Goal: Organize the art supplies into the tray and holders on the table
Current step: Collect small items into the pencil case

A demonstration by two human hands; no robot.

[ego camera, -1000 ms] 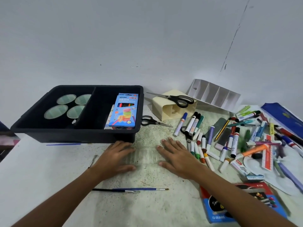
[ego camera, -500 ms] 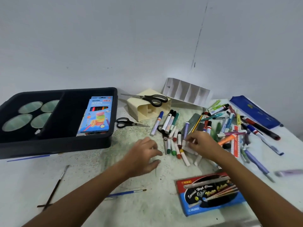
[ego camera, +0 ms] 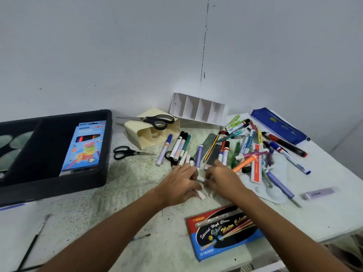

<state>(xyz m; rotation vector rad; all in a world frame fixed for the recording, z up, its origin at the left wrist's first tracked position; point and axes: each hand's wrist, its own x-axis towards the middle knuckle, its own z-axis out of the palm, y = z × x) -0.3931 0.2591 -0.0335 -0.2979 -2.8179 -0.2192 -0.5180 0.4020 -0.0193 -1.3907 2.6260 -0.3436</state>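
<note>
Both hands have come together since half a second ago, when the left one hovered apart over bare table: now the left hand (ego camera: 179, 186) and right hand (ego camera: 223, 179) meet over a small cluster of short white-barrelled markers (ego camera: 201, 194) near the middle of the table (ego camera: 137, 193), fingers curled down around them from either side, though how firmly either hand grips cannot be told. Just beyond the hands lies a loose row of more markers (ego camera: 179, 147), and to the right a larger heap of pens (ego camera: 247, 146) spreads toward a blue pouch (ego camera: 279, 125). Far behind stand a cream holder (ego camera: 149, 135) tipped on its side with black scissors (ego camera: 151, 120) on it, and a white divided organizer (ego camera: 196, 108) leaning at the wall. A second pair of scissors (ego camera: 127, 152) lies left of the markers. At the left sits the black tray (ego camera: 59, 183), a blue pencil box (ego camera: 84, 146) inside it. Nearest, a watercolour box (ego camera: 222, 232) lies partly under the right forearm.
</note>
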